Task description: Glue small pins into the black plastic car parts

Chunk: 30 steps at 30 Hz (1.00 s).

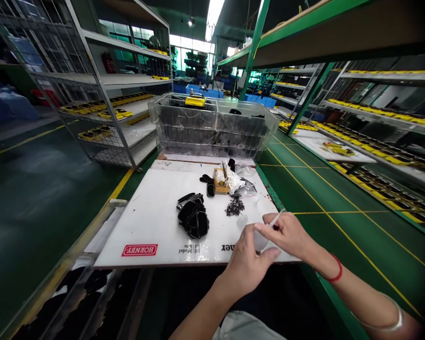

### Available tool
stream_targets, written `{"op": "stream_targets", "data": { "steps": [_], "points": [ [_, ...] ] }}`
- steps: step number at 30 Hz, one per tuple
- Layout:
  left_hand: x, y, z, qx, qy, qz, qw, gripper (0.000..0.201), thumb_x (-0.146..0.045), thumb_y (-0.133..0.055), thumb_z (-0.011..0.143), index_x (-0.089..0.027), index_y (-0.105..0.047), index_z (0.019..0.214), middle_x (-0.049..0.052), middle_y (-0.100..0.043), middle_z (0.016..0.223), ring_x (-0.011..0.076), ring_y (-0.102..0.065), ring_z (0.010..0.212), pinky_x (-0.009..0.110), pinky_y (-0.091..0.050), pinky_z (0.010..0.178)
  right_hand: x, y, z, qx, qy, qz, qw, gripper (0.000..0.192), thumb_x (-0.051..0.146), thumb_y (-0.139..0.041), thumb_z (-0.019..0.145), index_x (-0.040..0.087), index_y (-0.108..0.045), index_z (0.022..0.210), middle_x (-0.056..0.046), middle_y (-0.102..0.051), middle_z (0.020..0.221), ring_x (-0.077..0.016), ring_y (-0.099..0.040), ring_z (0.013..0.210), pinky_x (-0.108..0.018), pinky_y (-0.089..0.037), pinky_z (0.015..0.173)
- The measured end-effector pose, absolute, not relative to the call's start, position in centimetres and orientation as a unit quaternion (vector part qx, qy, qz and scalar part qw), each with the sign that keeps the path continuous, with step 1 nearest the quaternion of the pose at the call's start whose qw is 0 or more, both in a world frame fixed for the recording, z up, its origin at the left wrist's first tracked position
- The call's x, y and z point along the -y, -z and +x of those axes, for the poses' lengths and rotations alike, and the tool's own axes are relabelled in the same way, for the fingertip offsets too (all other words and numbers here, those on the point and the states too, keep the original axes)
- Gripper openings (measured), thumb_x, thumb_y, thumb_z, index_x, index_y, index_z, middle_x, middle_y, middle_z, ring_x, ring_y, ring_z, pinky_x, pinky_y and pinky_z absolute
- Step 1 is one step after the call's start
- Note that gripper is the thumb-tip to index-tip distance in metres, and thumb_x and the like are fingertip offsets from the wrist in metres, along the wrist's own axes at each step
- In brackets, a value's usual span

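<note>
My left hand (246, 262) and my right hand (286, 233) meet over the near right corner of a white board (152, 222). Between them is a small pale rounded piece (260, 242), pinched by the left thumb and fingers. The right hand's fingers are closed on a thin white stick-like tool (278, 218) that points up and away. A red band circles my right wrist. Just beyond the hands lies a small heap of dark screws (234, 206), and to the left a pile of glossy black plastic parts (194, 217).
A small yellow-brown box (220, 181) and crumpled clear bags (242, 185) sit mid-board. Stacked clear trays (212, 125) with a yellow model (195, 99) stand behind. Wire racks with yellow parts flank both sides: left (106, 111), right (375, 141). A clear tray (71, 283) lies at lower left.
</note>
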State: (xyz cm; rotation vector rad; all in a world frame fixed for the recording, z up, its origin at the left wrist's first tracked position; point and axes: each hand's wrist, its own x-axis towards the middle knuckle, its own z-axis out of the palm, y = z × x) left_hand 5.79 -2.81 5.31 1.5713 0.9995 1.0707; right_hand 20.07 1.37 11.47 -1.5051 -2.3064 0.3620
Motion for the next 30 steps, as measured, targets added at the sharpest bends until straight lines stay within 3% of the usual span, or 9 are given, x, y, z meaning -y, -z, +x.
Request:
{"op": "stream_targets", "data": {
  "steps": [2,5,12,17,19,22,26,30],
  "points": [
    [3.0,-4.8,6.5,-0.451,-0.420,0.659,0.432,0.042,-0.034,-0.065,0.075,-0.018,-0.047,0.110,0.011,-0.062,0.106,0.0272,-0.058,0.100,0.042,-0.047,0.087,-0.8,-10.7,19.8,0.826,-0.143,-0.515,0.178,0.054,0.053,-0.043,0.086,0.019,-0.021,0.051,0.005,-0.020,0.048,-0.0076,-0.021,0.045,-0.028,-0.017,0.047],
    [3.3,-4.5,7.0,-0.493,-0.379,0.657,0.427,0.029,-0.035,-0.058,0.079,-0.017,-0.052,0.101,0.011,-0.066,0.096,0.0299,-0.062,0.092,0.043,-0.049,0.081,-0.1,-9.9,19.8,0.832,-0.208,-0.478,0.189,0.048,0.043,-0.040,0.091,0.019,-0.024,0.053,0.004,-0.025,0.050,-0.0072,-0.025,0.046,-0.027,-0.019,0.048],
    [3.6,-6.0,6.2,-0.355,-0.370,0.634,0.579,0.029,-0.033,-0.055,0.083,-0.019,-0.056,0.109,0.006,-0.064,0.105,0.0223,-0.060,0.098,0.033,-0.046,0.085,0.7,-9.4,20.6,0.836,-0.259,-0.432,0.216,0.046,0.035,-0.037,0.092,0.018,-0.039,0.050,0.002,-0.040,0.049,-0.0074,-0.034,0.046,-0.025,-0.027,0.049],
    [3.2,-4.9,5.9,-0.292,-0.281,0.588,0.700,0.024,-0.036,-0.058,0.080,-0.015,-0.052,0.091,-0.002,-0.053,0.066,0.0107,-0.050,0.059,0.024,-0.041,0.057,0.1,-9.8,21.6,0.852,-0.276,-0.417,0.157,0.044,0.040,-0.038,0.092,0.018,-0.041,0.054,0.003,-0.040,0.051,-0.0075,-0.034,0.047,-0.025,-0.026,0.049],
    [2.8,-4.3,5.9,-0.321,-0.272,0.593,0.687,0.028,-0.040,-0.057,0.082,-0.017,-0.048,0.095,-0.004,-0.051,0.064,0.0102,-0.048,0.056,0.024,-0.040,0.055,-0.2,-9.9,22.1,0.836,-0.283,-0.447,0.143,0.037,0.043,-0.045,0.089,0.018,-0.046,0.062,0.004,-0.041,0.055,-0.0078,-0.035,0.049,-0.024,-0.026,0.049],
    [2.1,-3.4,6.0,-0.369,-0.298,0.644,0.600,0.025,-0.042,-0.055,0.084,-0.019,-0.048,0.093,-0.001,-0.058,0.077,0.0131,-0.055,0.070,0.026,-0.043,0.065,-0.5,-10.0,22.9,0.803,-0.325,-0.480,0.139,0.027,0.045,-0.052,0.086,0.018,-0.056,0.082,0.002,-0.051,0.062,-0.0102,-0.044,0.056,-0.024,-0.033,0.053],
    [1.6,-2.4,6.4,-0.403,-0.353,0.708,0.460,0.024,-0.042,-0.052,0.087,-0.019,-0.059,0.089,0.001,-0.055,0.083,0.0156,-0.054,0.081,0.027,-0.042,0.075,-0.4,-9.8,23.9,0.777,-0.398,-0.460,0.163,0.027,0.042,-0.053,0.086,0.019,-0.060,0.098,-0.004,-0.061,0.087,-0.0147,-0.055,0.076,-0.028,-0.044,0.070],
    [1.5,-1.6,6.8,-0.414,-0.370,0.709,0.434,0.027,-0.043,-0.054,0.086,-0.022,-0.063,0.100,0.001,-0.054,0.087,0.0163,-0.056,0.084,0.027,-0.042,0.079,-0.3,-9.2,24.5,0.759,-0.424,-0.454,0.195,0.035,0.041,-0.058,0.084,0.021,-0.057,0.112,-0.007,-0.058,0.111,-0.0179,-0.056,0.093,-0.031,-0.046,0.078]
  ]
}}
